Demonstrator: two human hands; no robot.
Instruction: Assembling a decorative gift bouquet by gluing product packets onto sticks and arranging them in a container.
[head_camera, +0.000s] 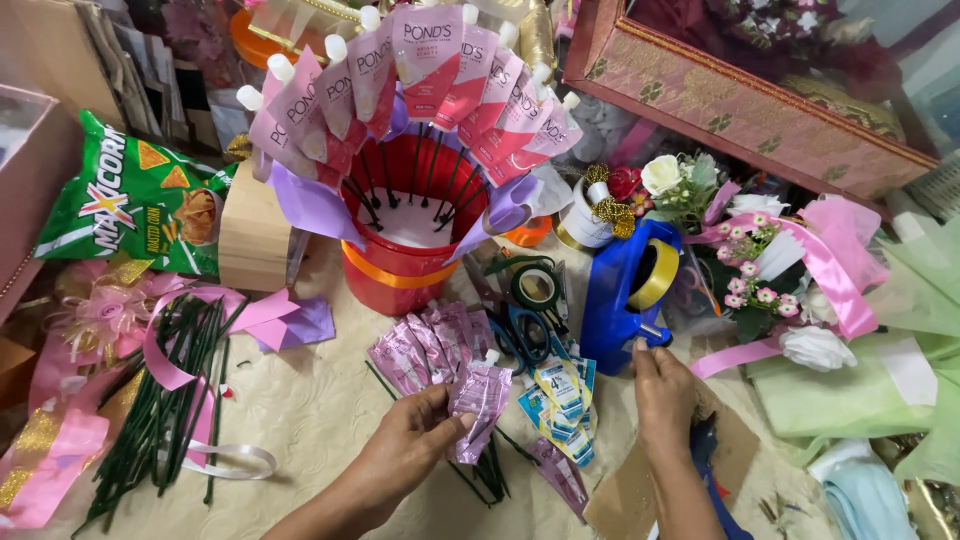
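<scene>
The left hand (415, 450) grips a small pink sachet with a white cap (481, 400), fingers closed around its lower edge, holding it just above the cream embossed tabletop (320, 410). The right hand (662, 390) reaches forward with its fingertips touching the base of a blue tape dispenser (618, 300) that carries a yellowish roll; the fingers are bent down onto it, and whether they pinch any tape I cannot tell.

Just behind the held sachet lies a fanned row of similar pink sachets (425, 345), and beside it a few blue-and-white sachets (562, 395). Scissors with blue handles (525, 335) rest between the sachets and the dispenser, near a roll of green floral tape (537, 287). Further back stands a red bucket (400, 265) ringed with pink sachets mounted on dark sticks. A bundle of dark green sticks (165, 400) lies well to the left, a green snack bag (135, 195) beyond it.
</scene>
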